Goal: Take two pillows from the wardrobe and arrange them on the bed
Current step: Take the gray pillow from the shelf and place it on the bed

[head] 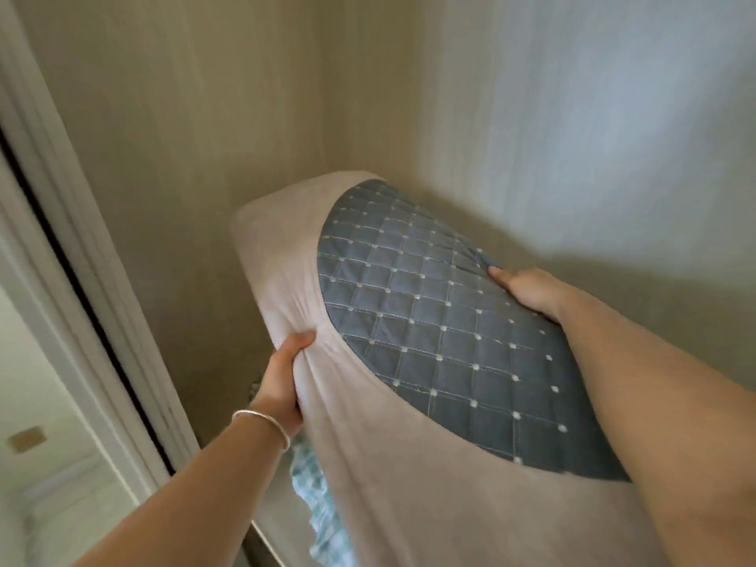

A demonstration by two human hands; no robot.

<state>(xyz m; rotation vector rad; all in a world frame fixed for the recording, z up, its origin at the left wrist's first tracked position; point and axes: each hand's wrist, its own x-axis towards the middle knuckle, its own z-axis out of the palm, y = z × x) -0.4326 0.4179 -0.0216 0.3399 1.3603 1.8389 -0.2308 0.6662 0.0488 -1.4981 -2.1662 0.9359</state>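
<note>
A large pillow (pixel 409 329) fills the middle of the view, with a beige cover and a grey-blue quilted panel dotted in white. It is lifted and tilted inside the wardrobe (pixel 245 116), whose beige inner walls rise behind it. My left hand (pixel 284 378), a thin silver bangle on its wrist, pinches the beige fabric at the pillow's left edge. On the pillow's right side, my right hand (pixel 532 290) presses and grips the quilted panel. The bed is not in view.
The wardrobe's white door frame (pixel 82 280) with a dark gap runs down the left. Teal and white checked cloth (pixel 323 509) lies under the pillow. At lower left, a white door or panel with a brass fitting (pixel 26 439).
</note>
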